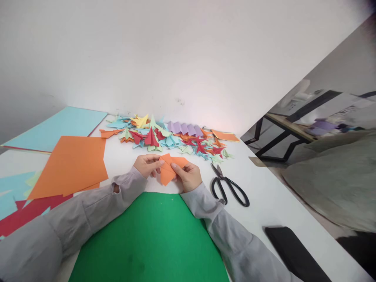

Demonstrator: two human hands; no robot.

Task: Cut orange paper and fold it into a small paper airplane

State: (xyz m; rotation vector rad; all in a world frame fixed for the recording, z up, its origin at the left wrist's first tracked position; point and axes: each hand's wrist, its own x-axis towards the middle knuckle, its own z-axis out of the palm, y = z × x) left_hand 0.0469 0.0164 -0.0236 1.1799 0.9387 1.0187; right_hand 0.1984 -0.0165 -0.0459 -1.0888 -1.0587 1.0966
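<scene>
A folded piece of orange paper (167,174) is held up between my two hands, just beyond the far edge of a green mat (149,235). My left hand (146,165) pinches its left side between thumb and fingers. On the right side my right hand (190,175) grips it, thumb lying on top and the fingers mostly hidden beneath. Creases cross the paper, and a pointed flap sticks up at its top. Behind it lies a pile of small folded paper shapes in red, blue, green, yellow and orange, among them a red one (151,138).
Black-handled scissors (226,180) lie partly open at the right, with a black flat object (295,250) nearer me. Orange sheets (76,164), blue sheets (63,125) and red scraps (38,213) cover the left. A pleated purple paper (185,128) stands near the wall.
</scene>
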